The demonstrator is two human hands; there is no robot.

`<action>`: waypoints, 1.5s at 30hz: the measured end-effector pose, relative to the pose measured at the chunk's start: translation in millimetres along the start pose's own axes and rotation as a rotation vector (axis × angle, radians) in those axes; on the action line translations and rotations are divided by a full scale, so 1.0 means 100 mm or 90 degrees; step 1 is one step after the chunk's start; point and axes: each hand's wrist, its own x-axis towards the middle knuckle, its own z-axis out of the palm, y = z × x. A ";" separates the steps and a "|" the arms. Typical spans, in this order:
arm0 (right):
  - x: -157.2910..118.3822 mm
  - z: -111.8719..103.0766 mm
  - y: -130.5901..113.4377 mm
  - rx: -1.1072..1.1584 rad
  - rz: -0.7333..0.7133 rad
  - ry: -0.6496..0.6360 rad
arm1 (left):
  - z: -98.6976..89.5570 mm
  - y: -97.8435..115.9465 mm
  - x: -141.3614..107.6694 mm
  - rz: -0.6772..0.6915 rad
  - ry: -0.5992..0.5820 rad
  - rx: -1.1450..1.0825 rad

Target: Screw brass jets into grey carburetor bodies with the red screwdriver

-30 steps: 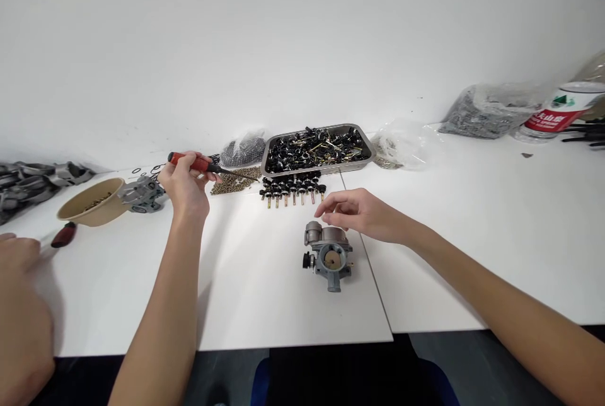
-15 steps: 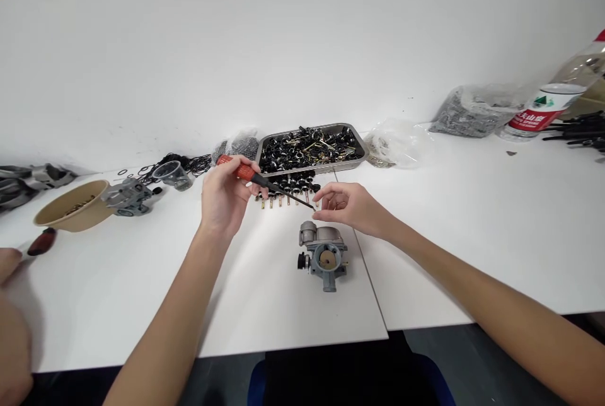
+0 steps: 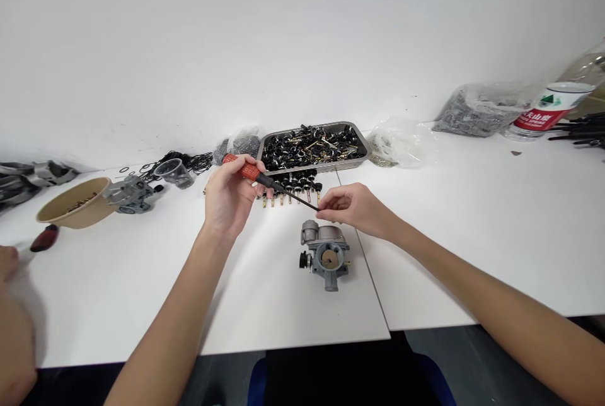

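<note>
Step in hand, we judge: bringing the screwdriver tip to the fingertips; a steady tip is called for.
Against one tray, we count in front one carburetor; left, a second carburetor, one bowl, one cup. Left hand fingers wrap the handle; right hand fingers pinch near the tip, any part unclear.

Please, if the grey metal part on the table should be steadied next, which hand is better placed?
Probably the right hand: it is nearer to the grey metal part, with only its fingers at the tip of the screwdriver. The left hand grips the handle.
</note>
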 end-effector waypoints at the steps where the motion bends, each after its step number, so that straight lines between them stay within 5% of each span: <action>1: 0.00 0.00 0.00 -0.002 -0.004 0.002 | 0.00 0.00 0.00 0.000 -0.002 -0.001; 13: 0.02 -0.07 -0.03 0.225 0.054 0.025 | -0.05 0.02 0.00 0.027 0.014 -0.044; 31: 0.05 -0.05 0.01 0.326 0.066 0.009 | -0.03 0.04 -0.01 0.012 -0.003 -0.127; 45: 0.07 -0.04 0.02 0.396 0.022 0.167 | -0.03 -0.10 0.00 0.076 -0.049 -0.158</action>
